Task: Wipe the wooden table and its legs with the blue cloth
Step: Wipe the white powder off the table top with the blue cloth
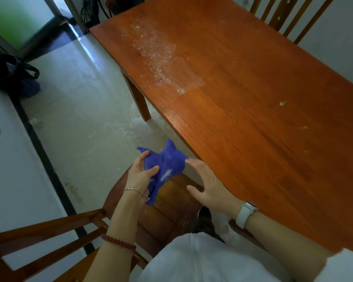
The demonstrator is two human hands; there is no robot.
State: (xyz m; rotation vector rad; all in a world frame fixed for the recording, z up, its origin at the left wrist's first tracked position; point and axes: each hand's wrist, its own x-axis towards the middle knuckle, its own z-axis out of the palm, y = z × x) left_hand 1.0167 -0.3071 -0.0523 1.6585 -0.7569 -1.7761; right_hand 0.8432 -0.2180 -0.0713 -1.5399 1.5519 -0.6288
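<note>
Head camera is showing the left hand [140, 177] pinching the crumpled blue cloth [167, 166] above a wooden chair seat [171, 210], while the right hand [210, 185] is hovering beside it, fingers spread. Soapy foam [157, 51] is lying unwiped on the reddish wooden table [253, 119]; wiping looks barely begun, legs [140, 98] included.

cloth [167, 163]: deep blue (pale smear) | table [253, 98]: orange-brown wood grain | watch band [245, 214]: white | floor [80, 110]: pale grey

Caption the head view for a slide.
Left hand grips the blue cloth beside the foam-streaked wooden table; right hand open.
</note>
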